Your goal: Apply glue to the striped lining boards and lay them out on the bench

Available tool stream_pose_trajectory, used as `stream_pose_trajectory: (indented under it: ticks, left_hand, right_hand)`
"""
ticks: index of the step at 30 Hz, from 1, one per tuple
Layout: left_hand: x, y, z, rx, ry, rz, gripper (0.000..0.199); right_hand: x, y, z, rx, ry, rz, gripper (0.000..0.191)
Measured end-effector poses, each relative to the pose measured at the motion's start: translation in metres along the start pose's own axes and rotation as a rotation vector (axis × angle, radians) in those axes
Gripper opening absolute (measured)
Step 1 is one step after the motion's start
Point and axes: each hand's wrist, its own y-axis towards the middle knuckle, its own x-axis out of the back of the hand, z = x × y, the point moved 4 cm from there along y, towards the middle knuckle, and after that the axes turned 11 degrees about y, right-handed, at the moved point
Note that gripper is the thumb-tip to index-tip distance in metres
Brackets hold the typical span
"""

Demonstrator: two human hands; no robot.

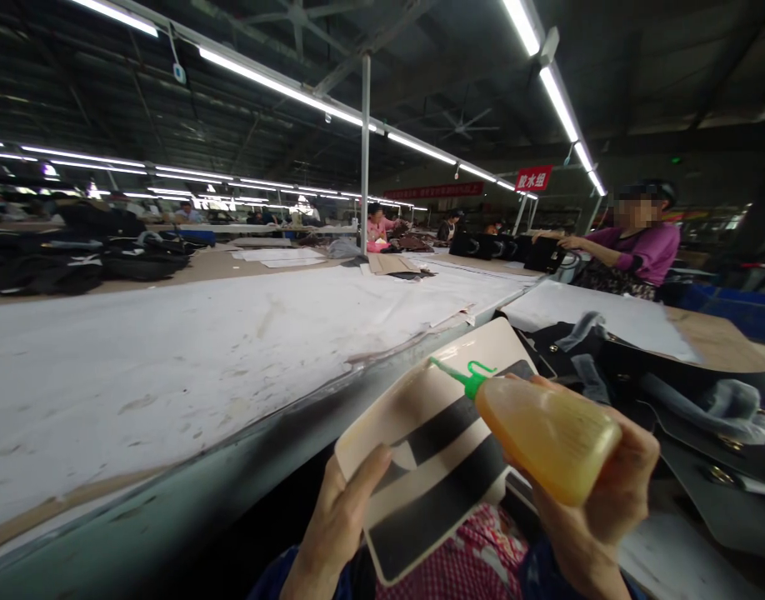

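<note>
My right hand point(620, 475) is wrapped round a squeeze bottle point(545, 429) of amber liquid, tilted so that its green nozzle points left and down. The nozzle tip is at the upper edge of a flat cream panel point(370, 417) with dark strips across it; I cannot tell whether it touches. A wet shine shows along that edge. My left hand point(348, 508) pinches the panel's left side, thumb on top and fingers hidden beneath. The panel is tilted over my lap, against the table's edge.
A long table point(170, 358) with stained white covering runs ahead and left. Black pieces with clear plastic wrapping point(732, 408) and metal fittings lie at right. A co-worker in a purple top point(651, 250) stands beyond them. Dark pieces point(82, 254) are heaped far left. A pole point(365, 158) rises mid-table.
</note>
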Motion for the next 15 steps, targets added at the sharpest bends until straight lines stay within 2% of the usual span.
stream_pose_trajectory:
  ticks: [2, 6, 8, 11, 15]
  left_hand:
    - [0.000, 0.002, 0.001, -0.019, -0.014, 0.002, 0.055]
    - [0.001, 0.005, 0.004, -0.019, -0.032, -0.016, 0.057]
    - [0.002, 0.005, 0.003, -0.034, -0.032, -0.032, 0.060]
    - [0.006, 0.006, 0.002, -0.052, -0.015, -0.056, 0.063]
    - [0.015, 0.012, 0.009, -0.048, 0.028, -0.059, 0.057]
  right_hand:
    - [0.003, 0.004, -0.002, 0.008, 0.001, -0.006, 0.066]
    - [0.019, 0.019, -0.015, 0.119, -0.137, -0.173, 0.063]
    - [0.026, 0.024, -0.020, 0.183, -0.163, -0.213, 0.063]
    - [0.029, 0.024, -0.022, 0.154, -0.162, -0.197, 0.065]
    - [0.026, 0.018, -0.016, 0.070, -0.110, -0.128, 0.065]
